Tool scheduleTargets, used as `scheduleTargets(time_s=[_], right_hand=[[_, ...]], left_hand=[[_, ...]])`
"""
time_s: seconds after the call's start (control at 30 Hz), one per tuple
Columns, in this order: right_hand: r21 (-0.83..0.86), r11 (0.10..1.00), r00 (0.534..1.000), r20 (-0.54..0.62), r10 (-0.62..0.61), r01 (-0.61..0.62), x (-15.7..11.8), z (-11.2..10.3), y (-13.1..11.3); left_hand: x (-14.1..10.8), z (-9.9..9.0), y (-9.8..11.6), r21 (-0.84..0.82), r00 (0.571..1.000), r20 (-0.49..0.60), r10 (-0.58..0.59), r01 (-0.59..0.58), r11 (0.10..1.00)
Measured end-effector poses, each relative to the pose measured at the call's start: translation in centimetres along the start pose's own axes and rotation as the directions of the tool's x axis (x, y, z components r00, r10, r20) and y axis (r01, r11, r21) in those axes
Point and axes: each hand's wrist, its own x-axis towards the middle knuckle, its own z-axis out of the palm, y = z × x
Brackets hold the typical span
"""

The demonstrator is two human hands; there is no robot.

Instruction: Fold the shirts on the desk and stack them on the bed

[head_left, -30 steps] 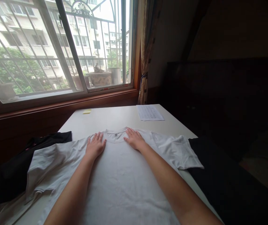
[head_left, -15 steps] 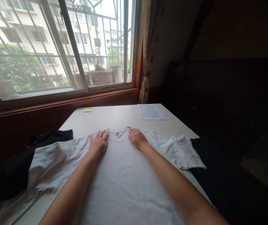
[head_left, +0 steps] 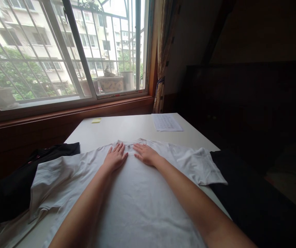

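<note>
We list one white T-shirt point(head_left: 142, 193), spread across a white table point(head_left: 119, 127); left hand point(head_left: 115, 157) and right hand point(head_left: 146, 154), laid flat and unclenched on it near the neckline point(head_left: 130, 152), slightly apart; beyond, one printed sheet point(head_left: 167, 122).

A plain white, short-sleeved T-shirt point(head_left: 142, 193) lies spread out on the table point(head_left: 127, 125), lightly wrinkled, its round collar toward the far edge, its creased sleeves reaching out toward the left and right edges.
</note>
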Motion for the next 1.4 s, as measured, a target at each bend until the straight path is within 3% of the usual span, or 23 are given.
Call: scheduleTargets(time_s=[0.47, 0.6, 0.77, 1.0, 1.4], right_hand=[[0.002, 0.981, 0.979, 0.061, 0.192, -0.193, 0.2, -0.7, 1.1], [-0.008, 0.975, 0.975, 0.001, 0.221, -0.221, 0.0, -0.6, 1.1], [0.007, 0.959, 0.957, -0.060, 0.284, -0.284, -0.1, -0.1, 1.3], [-0.025, 0.957, 0.957, 0.022, 0.289, -0.288, 0.3, 0.0, 1.6], [-0.024, 0.950, 0.949, 0.030, 0.313, -0.312, -0.9, -0.2, 2.0]], left_hand=[[0.3, -0.3, -2.0, -0.017, 1.000, 0.007, -0.029, 0.029, 0.999], [-0.1, -0.5, -2.6, -0.030, 1.000, -0.014, -0.006, 0.006, 1.000], [-0.2, -0.4, -3.0, -0.037, 0.997, -0.023, -0.073, 0.072, 0.997], [0.1, -0.4, -2.9, -0.031, 0.994, 0.008, -0.111, 0.111, 0.993], [0.0, -0.6, -2.8, -0.015, 0.991, 0.020, -0.131, 0.132, 0.991]])
